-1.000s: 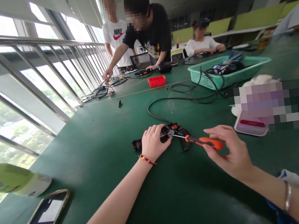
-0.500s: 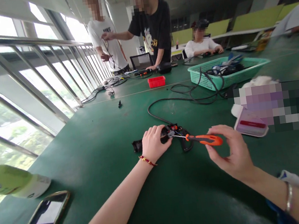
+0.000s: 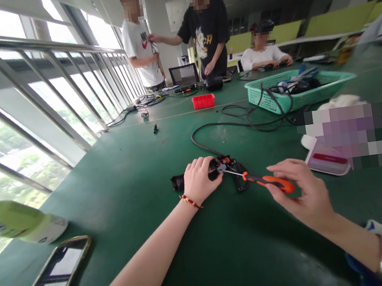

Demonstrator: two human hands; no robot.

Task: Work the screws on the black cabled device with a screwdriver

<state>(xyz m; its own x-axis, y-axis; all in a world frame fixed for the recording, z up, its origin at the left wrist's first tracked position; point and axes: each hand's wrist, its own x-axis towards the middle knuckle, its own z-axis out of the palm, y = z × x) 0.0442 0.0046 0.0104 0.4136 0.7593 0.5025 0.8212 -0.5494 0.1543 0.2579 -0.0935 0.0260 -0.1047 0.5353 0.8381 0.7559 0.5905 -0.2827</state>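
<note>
At the centre of the frame, a small black device (image 3: pixel 227 166) with exposed wiring is held down on the green table (image 3: pixel 128 179) by the left hand (image 3: pixel 199 181), its fingers curled over it. An orange-handled screwdriver (image 3: pixel 270 182) is pinched in the right hand (image 3: pixel 306 193), its tip set against the device. A black cable (image 3: pixel 210 128) is seen running toward a green basket (image 3: pixel 311 94) at upper right.
</note>
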